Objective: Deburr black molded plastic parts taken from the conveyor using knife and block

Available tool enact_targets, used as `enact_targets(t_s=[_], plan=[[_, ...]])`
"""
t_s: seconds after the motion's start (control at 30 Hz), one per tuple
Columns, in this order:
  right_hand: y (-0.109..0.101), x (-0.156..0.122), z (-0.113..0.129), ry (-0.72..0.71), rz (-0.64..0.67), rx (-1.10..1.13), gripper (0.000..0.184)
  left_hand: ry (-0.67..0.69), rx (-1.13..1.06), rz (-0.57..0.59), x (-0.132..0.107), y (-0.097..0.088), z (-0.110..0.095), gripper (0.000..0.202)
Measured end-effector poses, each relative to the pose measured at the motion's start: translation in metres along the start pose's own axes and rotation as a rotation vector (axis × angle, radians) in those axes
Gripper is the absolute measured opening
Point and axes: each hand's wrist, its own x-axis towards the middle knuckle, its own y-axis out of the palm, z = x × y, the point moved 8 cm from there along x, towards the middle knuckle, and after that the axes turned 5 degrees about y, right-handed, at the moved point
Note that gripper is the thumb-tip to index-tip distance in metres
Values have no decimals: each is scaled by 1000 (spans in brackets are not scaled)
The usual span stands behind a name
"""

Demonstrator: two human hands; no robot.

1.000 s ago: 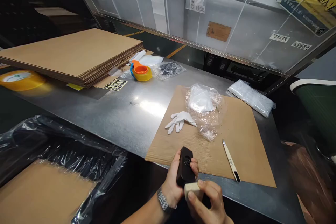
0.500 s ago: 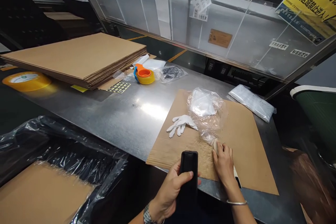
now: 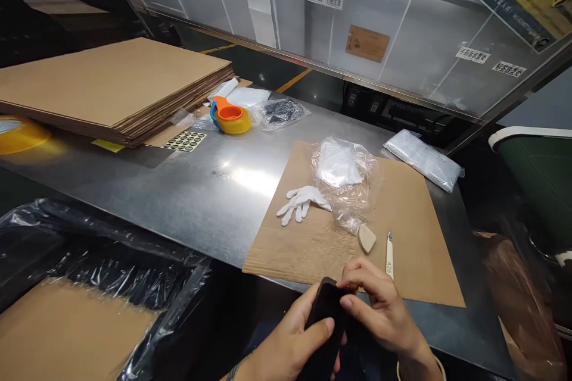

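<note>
Apparent edge work needs steadiness: the left hand (image 3: 292,342) holds the black object (image 3: 329,306), the right hand (image 3: 382,306), grip narrow, perhaps touching.

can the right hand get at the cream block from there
Likely yes: the cream block lies on the cardboard sheet just beyond the right hand, with nothing visible between them. The left hand grips the black object, so the right could probably leave it.

The head camera looked forward and down across the metal table (image 3: 196,202) from its near side, close above the left hand (image 3: 292,339) and right hand (image 3: 382,309), facing the far translucent panel (image 3: 292,24).
</note>
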Motion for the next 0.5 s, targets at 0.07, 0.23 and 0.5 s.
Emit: enact_targets(t_s=[0.07, 0.23, 0.5], plan=[[0, 0, -3, -1, 3, 7, 15, -5, 20, 7, -2, 0, 0, 42], [2, -3, -8, 1, -12, 19, 12, 15, 78, 39, -3, 2, -3, 33], [2, -8, -17, 22, -65, 145, 10, 20, 64, 77, 1, 0, 4, 25]])
